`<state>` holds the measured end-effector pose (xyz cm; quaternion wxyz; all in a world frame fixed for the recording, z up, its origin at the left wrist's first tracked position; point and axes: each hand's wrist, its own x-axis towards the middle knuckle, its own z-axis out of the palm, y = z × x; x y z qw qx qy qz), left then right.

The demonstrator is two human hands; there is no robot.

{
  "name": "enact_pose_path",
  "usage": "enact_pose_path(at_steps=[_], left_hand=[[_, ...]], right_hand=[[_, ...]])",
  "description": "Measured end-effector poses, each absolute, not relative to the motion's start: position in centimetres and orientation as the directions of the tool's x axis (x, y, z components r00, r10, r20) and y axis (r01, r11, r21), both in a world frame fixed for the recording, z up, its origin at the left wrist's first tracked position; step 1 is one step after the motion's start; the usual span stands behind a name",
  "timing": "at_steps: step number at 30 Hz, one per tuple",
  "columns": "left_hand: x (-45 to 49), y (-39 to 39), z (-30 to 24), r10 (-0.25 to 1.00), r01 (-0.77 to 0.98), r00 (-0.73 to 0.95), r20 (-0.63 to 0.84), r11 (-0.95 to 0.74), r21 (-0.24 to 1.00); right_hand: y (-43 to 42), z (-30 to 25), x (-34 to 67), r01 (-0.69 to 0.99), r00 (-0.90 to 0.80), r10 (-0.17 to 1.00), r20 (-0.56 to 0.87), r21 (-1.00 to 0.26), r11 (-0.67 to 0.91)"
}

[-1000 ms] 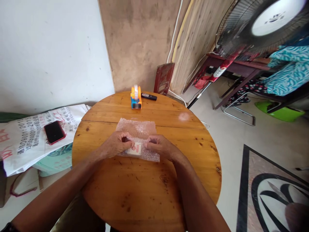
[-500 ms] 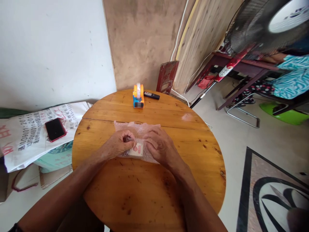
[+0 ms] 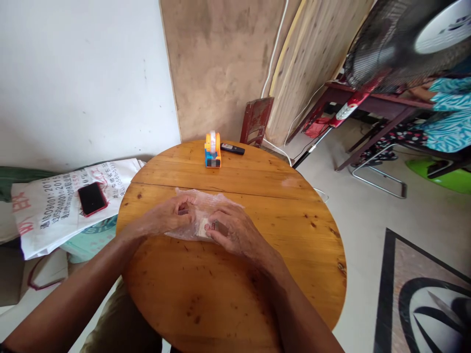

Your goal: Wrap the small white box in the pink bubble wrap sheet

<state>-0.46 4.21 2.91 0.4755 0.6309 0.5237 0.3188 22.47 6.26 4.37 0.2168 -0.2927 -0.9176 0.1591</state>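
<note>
A sheet of clear bubble wrap (image 3: 204,203) lies on the round wooden table (image 3: 235,274) in front of me, partly folded over a small white box (image 3: 202,227) with a red mark. My left hand (image 3: 167,214) pinches the wrap's left edge and holds it up over the box. My right hand (image 3: 231,231) presses down on the box and the wrap from the right, its fingers curled over them. Most of the box is hidden under my hands.
An orange and blue tape dispenser (image 3: 212,149) and a dark remote (image 3: 232,148) sit at the table's far edge. A red-cased phone (image 3: 92,198) lies on printed white sacks (image 3: 55,206) to the left. A dark red chair (image 3: 255,120) and a standing fan (image 3: 405,39) are beyond.
My left hand has lifted the wrap's left side and folded it over the box. My right hand has slid left onto the box. The view has shifted slightly.
</note>
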Motion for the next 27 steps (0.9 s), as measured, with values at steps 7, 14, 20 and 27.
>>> enact_pose_path(at_steps=[7,14,20,27], left_hand=[[-0.4,4.0,1.7,0.97,0.579,0.15,-0.193,0.073,0.812],[-0.5,2.9,2.4,0.989,0.809,0.003,-0.146,0.083,0.581],[-1.5,1.2,3.3,0.99,0.86,-0.064,-0.123,0.117,0.496],[-1.4,-0.1,3.6,0.887,0.611,-0.227,-0.401,0.451,0.651]], right_hand=[[6.0,4.9,22.5,0.479,-0.776,0.597,0.203,-0.428,0.767],[5.9,4.3,22.3,0.447,-0.765,0.575,0.289,-0.405,0.798],[5.7,4.7,22.1,0.473,-0.776,0.582,0.242,-0.387,0.791],[5.8,5.1,22.2,0.458,-0.798,0.565,0.212,-0.398,0.795]])
